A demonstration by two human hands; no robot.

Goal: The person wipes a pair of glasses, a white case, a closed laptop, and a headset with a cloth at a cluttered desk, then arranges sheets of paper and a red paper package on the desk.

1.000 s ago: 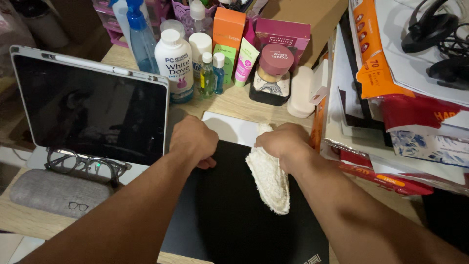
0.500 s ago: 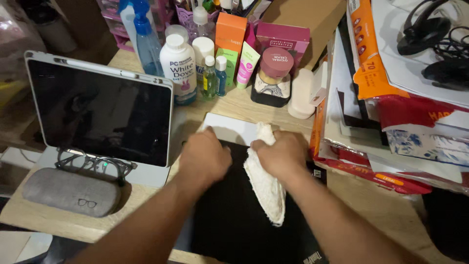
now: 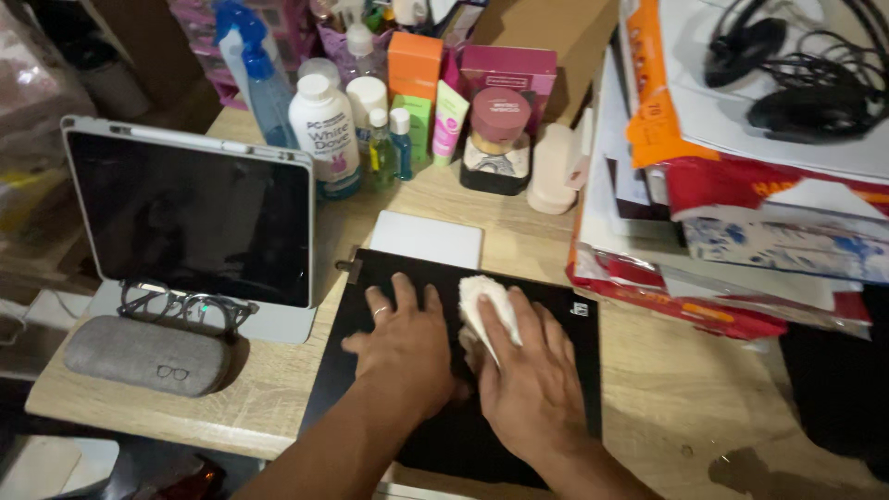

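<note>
laptop (image 3: 546, 306) black | cloth (image 3: 489, 306) cream | glasses case (image 3: 139, 355) grey

- Dim, warm indoor light from above.
- Hands (image 3: 463, 356) slightly motion-blurred.
- Dark tablet (image 3: 190, 218) screen shows faint reflections.
- Corners fall into shadow.
</note>
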